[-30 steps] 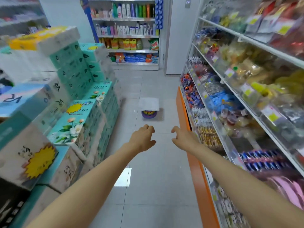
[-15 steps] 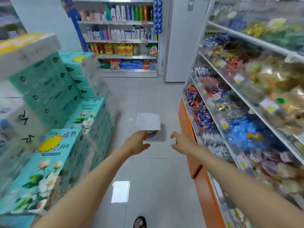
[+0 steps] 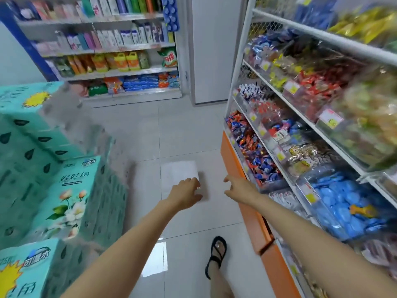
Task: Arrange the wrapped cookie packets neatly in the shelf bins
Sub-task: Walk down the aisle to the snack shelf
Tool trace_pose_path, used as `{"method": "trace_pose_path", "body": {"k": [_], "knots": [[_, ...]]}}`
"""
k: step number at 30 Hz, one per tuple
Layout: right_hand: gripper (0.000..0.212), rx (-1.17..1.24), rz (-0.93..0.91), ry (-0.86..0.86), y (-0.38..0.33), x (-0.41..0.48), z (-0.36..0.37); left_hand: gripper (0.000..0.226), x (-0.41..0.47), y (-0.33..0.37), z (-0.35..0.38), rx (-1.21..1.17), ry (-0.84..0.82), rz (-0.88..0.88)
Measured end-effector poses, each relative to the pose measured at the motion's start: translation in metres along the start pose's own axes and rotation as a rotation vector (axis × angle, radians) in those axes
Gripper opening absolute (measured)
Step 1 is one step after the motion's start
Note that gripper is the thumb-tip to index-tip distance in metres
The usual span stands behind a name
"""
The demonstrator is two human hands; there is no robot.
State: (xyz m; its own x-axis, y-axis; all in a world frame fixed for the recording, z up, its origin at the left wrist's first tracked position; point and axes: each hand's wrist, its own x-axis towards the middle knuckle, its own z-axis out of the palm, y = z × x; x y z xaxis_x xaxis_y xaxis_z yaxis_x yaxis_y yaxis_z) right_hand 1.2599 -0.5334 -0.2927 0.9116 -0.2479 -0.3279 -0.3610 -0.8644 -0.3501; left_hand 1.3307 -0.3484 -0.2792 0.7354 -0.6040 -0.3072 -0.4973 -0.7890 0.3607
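Note:
Both my arms stretch forward over the aisle floor. My left hand [image 3: 186,192] hovers with loosely curled fingers just above a white box [image 3: 179,173] that stands on the tiles; whether it touches the box I cannot tell. My right hand [image 3: 238,188] is beside it, fingers spread and empty, close to the orange shelf base [image 3: 251,214]. On the right, clear shelf bins [image 3: 305,190] hold wrapped snack packets, among them blue packets [image 3: 341,203] and red and blue ones [image 3: 255,155].
Stacked teal tissue packs [image 3: 64,190] line the left side of the aisle. A back shelf [image 3: 111,46] carries bottles and detergent bags. My sandalled foot [image 3: 217,254] is on the tiled floor below my hands.
I have walked forward down the aisle. The white box is now right under my left hand, and my foot has come into view.

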Motion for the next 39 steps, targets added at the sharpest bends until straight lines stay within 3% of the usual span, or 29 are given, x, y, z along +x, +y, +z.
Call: {"method": "trace_pose_path", "body": {"k": [12, 18, 26, 31, 39], "knots": [[0.044, -0.037, 0.01, -0.096, 0.071, 0.248, -0.085, 0.037, 0.265, 0.015, -0.071, 0.037, -0.113, 0.085], [0.042, 0.023, 0.05, -0.108, 0.098, 0.308, -0.121, 0.036, 0.353, 0.026, -0.091, 0.04, -0.15, 0.122], [0.036, 0.213, 0.208, 0.0, 0.14, 0.372, -0.144, 0.029, 0.482, 0.058, -0.097, 0.067, -0.127, 0.228], [0.032, 0.33, 0.31, 0.079, 0.164, 0.429, -0.144, 0.028, 0.58, 0.069, -0.091, 0.095, -0.194, 0.353], [0.026, 0.508, 0.536, 0.077, 0.177, 0.527, -0.138, 0.032, 0.734, 0.068, -0.104, 0.392, -0.454, 0.698]]}}
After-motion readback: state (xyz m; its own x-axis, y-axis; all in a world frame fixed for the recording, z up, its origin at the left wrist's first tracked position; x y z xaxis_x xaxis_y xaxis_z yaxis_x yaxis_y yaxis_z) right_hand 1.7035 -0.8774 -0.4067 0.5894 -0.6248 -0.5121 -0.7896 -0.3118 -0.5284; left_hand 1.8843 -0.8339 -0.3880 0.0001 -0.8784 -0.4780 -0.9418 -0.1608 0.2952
